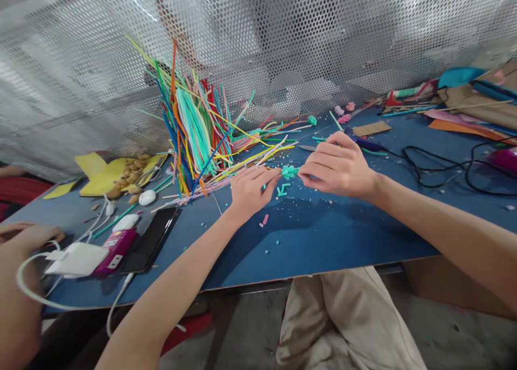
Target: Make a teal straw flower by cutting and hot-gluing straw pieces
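Observation:
My left hand (251,189) and my right hand (337,165) meet over the blue table (323,235). Between their pinched fingertips is a small teal bundle of cut straw pieces (289,171). The left fingers pinch its left end, the right fingers close on its right end. Short teal bits (283,189) lie on the table just under it. A big leaning heap of coloured straws (197,127) stands just left of my left hand.
A black phone (151,241), a magenta power bank (115,249) and a white charger (78,258) lie front left, near another person's hand (24,238). Scissors (355,141) and a black cable (436,168) lie right. Perforated metal screen (283,47) behind.

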Demonstrator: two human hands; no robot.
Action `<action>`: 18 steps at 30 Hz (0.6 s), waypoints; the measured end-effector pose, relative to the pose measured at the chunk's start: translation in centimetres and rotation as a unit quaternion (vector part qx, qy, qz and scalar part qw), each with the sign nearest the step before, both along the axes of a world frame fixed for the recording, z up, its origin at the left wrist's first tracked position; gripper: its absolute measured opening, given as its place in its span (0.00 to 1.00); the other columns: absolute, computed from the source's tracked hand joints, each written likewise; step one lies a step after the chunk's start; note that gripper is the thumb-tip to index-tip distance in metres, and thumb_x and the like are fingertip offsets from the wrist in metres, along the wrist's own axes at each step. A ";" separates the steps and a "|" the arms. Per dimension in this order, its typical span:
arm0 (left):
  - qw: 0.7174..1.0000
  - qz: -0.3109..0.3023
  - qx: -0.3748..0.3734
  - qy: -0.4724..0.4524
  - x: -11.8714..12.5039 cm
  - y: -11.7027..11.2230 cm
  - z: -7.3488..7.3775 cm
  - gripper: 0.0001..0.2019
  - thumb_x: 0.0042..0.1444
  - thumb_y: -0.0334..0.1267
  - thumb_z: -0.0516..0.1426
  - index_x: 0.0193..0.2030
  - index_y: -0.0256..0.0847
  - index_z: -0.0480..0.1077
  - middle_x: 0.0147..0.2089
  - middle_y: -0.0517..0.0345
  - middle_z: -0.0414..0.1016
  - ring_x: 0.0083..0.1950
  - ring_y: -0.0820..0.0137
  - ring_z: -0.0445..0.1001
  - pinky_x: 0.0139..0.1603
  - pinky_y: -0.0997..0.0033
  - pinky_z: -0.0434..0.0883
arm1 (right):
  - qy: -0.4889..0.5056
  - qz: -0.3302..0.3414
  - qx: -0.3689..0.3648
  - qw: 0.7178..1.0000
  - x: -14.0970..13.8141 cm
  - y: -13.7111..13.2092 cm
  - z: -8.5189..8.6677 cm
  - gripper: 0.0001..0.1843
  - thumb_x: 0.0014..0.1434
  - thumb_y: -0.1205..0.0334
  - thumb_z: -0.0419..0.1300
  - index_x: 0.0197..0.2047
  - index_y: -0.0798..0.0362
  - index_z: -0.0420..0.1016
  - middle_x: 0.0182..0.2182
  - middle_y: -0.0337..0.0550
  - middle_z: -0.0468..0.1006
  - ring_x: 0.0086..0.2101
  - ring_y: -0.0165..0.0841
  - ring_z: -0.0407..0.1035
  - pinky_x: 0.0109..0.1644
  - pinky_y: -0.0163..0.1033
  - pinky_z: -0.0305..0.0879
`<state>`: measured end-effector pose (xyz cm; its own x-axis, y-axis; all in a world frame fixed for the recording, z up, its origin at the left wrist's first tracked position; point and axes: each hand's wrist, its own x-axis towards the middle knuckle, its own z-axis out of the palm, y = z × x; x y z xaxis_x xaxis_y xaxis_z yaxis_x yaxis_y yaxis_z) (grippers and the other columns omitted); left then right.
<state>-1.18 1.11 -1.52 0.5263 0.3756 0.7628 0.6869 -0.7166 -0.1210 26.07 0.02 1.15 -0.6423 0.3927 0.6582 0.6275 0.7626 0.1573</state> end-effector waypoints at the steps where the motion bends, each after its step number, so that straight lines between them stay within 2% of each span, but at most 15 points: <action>1: 1.000 -0.002 0.002 0.000 0.0 0.0 -0.1 0.08 0.67 0.44 0.58 0.48 0.49 0.77 0.36 0.61 0.82 0.37 0.70 0.78 0.38 0.66 0.68 | -0.003 -0.002 0.003 1.000 0.0 -0.1 0.0 0.10 0.68 0.56 0.53 0.38 0.42 0.75 0.36 0.37 0.81 0.39 0.35 0.67 0.49 0.50 0.57; 7: 1.000 0.005 0.016 0.009 0.1 -0.1 0.0 0.08 0.66 0.44 0.59 0.47 0.50 0.78 0.35 0.62 0.82 0.35 0.70 0.77 0.36 0.65 0.67 | 0.001 0.005 0.050 0.999 0.0 -0.3 0.0 0.09 0.69 0.59 0.53 0.42 0.40 0.75 0.39 0.33 0.81 0.42 0.35 0.68 0.53 0.49 0.57; 12: 0.999 -0.014 0.041 0.002 0.3 -0.2 0.3 0.06 0.65 0.41 0.61 0.46 0.47 0.78 0.34 0.63 0.81 0.34 0.72 0.75 0.35 0.68 0.65 | -0.002 0.009 0.098 0.995 -0.1 -0.1 -0.1 0.07 0.69 0.60 0.54 0.43 0.42 0.74 0.38 0.32 0.81 0.41 0.34 0.68 0.54 0.48 0.57; 18: 1.000 0.017 0.006 0.010 0.3 -0.5 0.4 0.08 0.66 0.42 0.59 0.46 0.46 0.80 0.35 0.61 0.82 0.36 0.73 0.77 0.40 0.71 0.65 | 0.039 0.035 0.118 0.992 -0.5 0.0 0.1 0.07 0.69 0.60 0.55 0.40 0.43 0.74 0.35 0.31 0.81 0.39 0.32 0.68 0.51 0.46 0.57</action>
<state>-0.89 0.62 -1.16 0.5282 0.3837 0.7574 0.7079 -0.6916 -0.1433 25.57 0.03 1.23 -0.6063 0.1777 0.7752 0.5909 0.7530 0.2896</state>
